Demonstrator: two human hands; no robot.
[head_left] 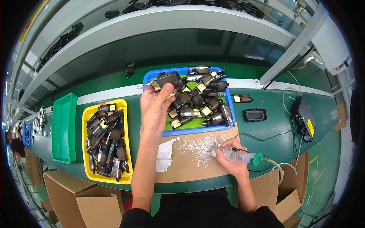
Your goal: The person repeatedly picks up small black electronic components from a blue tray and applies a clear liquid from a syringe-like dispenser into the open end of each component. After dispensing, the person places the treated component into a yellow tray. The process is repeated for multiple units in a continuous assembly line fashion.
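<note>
Smooth green tabletop (275, 110), left hand (153, 108) pinching boxy dark casing (169, 79), right hand (232, 166) closed round translucent cylindrical syringe (243, 156)

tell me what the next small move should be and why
Probably bring the dark part in the left hand down toward the syringe: the part is held up over the blue tray, while the right hand grips the syringe over the speckled cardboard sheet, with a clear gap between them.
</note>
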